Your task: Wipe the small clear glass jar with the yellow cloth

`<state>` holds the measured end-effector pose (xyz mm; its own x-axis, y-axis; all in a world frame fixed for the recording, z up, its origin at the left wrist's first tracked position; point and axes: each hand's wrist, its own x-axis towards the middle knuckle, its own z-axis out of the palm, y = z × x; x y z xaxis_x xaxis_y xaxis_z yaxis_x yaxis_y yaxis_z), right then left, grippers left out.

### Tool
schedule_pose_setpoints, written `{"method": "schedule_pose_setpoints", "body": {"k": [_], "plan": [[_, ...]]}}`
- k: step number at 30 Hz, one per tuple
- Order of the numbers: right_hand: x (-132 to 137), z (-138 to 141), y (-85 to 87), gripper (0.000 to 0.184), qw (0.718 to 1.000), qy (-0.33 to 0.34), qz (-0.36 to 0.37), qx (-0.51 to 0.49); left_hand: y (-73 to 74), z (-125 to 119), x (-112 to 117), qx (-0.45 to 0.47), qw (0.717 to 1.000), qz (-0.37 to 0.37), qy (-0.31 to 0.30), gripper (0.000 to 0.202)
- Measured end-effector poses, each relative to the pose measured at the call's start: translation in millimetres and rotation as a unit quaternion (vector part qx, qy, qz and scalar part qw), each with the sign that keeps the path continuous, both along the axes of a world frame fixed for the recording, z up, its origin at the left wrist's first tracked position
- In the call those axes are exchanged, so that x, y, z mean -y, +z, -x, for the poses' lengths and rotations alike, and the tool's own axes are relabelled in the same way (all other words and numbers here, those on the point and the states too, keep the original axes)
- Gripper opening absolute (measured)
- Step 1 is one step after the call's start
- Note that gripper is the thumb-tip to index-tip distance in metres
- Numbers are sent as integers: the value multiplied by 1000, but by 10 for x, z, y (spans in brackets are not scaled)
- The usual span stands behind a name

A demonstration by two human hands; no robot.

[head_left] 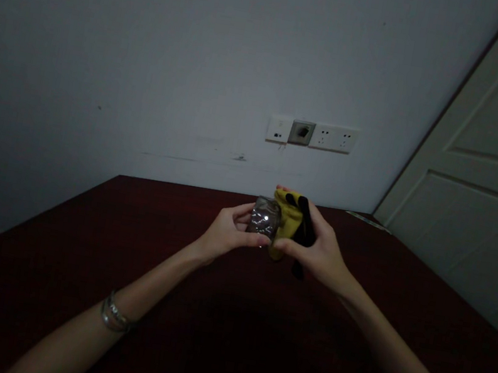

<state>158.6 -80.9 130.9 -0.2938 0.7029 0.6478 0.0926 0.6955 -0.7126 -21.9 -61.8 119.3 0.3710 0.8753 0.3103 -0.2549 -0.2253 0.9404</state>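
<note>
While both hands are raised over the table, the person's left hand [226,234] cups a small, clear, glossy plastic packet [265,220] with greyish contents, its fingers curled around the packet's far side and its thumb across the near side. The right hand [321,256] is closed around a soft yellow-and-black fabric piece [289,218], its exact form hard to tell, with the thumb reaching toward the packet. The packet looks light and slick, so a firm hold on its edges would probably suit it best; the fabric seems limp and light, likely to bunch, so a full-handed hold should work better than a fingertip pinch. Packet and fabric touch between the two hands, the packet on the left, above a dark red tabletop [55,230]. A silver bracelet [115,314] circles the left forearm, and a white wall socket panel [312,135] sits beyond
</note>
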Motion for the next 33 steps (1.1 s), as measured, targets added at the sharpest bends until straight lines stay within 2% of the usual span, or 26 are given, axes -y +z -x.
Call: {"method": "schedule_pose_setpoints", "body": {"k": [3, 6, 10, 16, 21, 25, 27, 30, 33], "plan": [[0, 14, -34, 95, 998, -24, -44, 47, 42, -24, 43, 0, 1000, 10, 22, 59], [-29, 6, -55, 105, 987, -63, -103, 105, 70, -60, 84, -9, 999, 38, 28, 53], [-81, -7, -90, 104, 976, -86, -145, 141, 62, -78, 86, -22, 998, 62, 21, 46], [-132, 10, -149, 95, 974, -97, -168, 118, 38, -50, 45, -51, 997, 54, 5, 47], [-139, 50, -189, 93, 988, -85, -111, 64, 59, 21, 7, -70, 996, 20, -45, 50], [-100, 118, -165, 94, 996, -82, -17, -27, 14, 85, -31, -75, 992, -6, -104, 69], [-69, 157, -136, 90, 995, -69, 31, -67, -11, 97, -38, -81, 992, -40, -86, 82], [-31, 204, -103, 76, 991, -42, 81, -99, -15, 89, -23, -109, 990, -85, -22, 98], [-31, 218, -100, 64, 990, -29, 95, -99, 4, 72, 2, -133, 984, -122, 7, 96]]}}
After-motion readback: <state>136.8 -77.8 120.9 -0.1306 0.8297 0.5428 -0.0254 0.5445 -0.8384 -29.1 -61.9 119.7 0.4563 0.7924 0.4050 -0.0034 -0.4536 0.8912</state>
